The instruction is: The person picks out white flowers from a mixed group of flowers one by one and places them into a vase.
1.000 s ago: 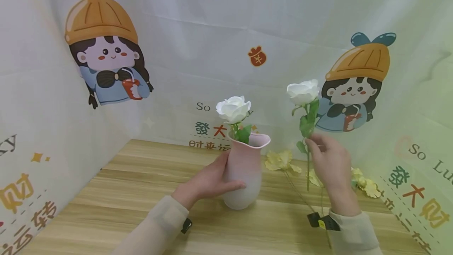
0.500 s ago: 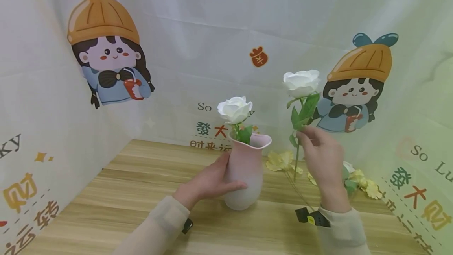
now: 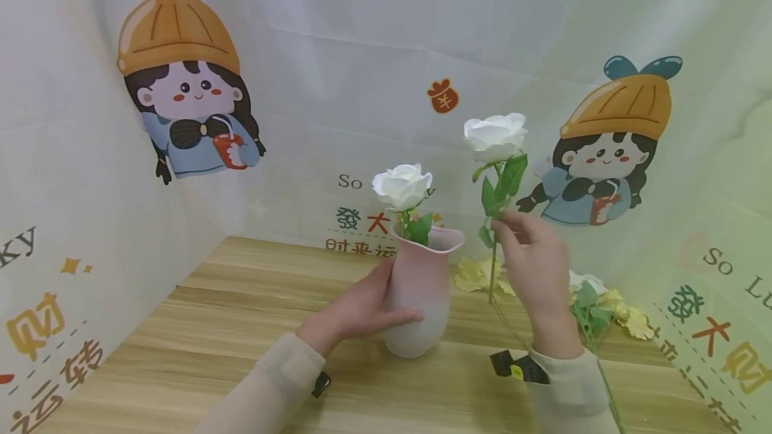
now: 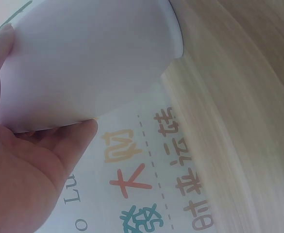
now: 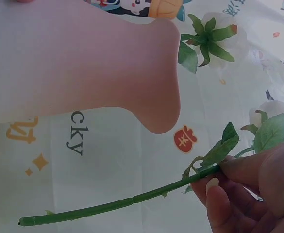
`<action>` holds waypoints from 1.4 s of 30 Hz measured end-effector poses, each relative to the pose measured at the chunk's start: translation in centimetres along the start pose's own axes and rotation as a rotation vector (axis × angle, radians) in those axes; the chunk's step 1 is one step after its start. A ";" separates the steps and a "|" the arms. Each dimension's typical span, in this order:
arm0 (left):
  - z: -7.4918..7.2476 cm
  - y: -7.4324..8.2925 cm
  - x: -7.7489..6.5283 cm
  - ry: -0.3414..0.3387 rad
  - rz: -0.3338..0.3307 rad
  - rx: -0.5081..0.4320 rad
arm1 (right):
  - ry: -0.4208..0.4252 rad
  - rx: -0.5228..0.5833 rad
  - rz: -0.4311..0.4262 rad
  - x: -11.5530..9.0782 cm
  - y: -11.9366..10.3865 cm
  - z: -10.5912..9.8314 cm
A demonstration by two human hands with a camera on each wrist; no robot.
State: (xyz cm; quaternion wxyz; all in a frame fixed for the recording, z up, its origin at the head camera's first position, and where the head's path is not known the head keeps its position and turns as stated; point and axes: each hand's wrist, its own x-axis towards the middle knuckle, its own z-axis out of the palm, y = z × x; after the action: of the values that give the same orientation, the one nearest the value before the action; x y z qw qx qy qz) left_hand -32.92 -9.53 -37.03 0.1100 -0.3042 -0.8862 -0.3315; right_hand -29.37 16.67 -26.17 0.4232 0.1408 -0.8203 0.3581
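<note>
A pink-to-white vase (image 3: pixel 417 293) with a wavy rim stands on the wooden table, and one white rose (image 3: pixel 403 187) rises from its mouth. My left hand (image 3: pixel 362 307) grips the vase from its left side, thumb across the front; the left wrist view shows fingers wrapped round the vase wall (image 4: pixel 83 63). To the right of the vase, my right hand (image 3: pixel 533 260) pinches a second white rose (image 3: pixel 496 137) by its green stem, just below the leaves. In the right wrist view that stem (image 5: pixel 108 208) extends bare past the fingers, its cut end near the vase.
Yellow flowers (image 3: pixel 476 274) lie behind and right of the vase. Further right, another white rose (image 3: pixel 586 283) and more yellow blooms (image 3: pixel 630 317) lie on the table (image 3: pixel 241 327). A printed cloth (image 3: pixel 338 86) hangs round the back and sides.
My right hand has moved left and a little up with the rose, nearer the vase. The rose lying at right has come into view. My left hand keeps its hold on the vase.
</note>
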 end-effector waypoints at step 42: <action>-0.1 0.3 -0.1 -0.018 -0.030 -0.036 | 0.318 0.730 -0.243 -0.7 -5.3 -1.4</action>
State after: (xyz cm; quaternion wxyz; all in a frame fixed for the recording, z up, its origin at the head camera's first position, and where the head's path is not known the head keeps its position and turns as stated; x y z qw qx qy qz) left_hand -32.67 -9.52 -36.84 0.0913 -0.2957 -0.8856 -0.3462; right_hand -25.24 13.89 -23.69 0.5063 0.3203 -0.5412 0.5901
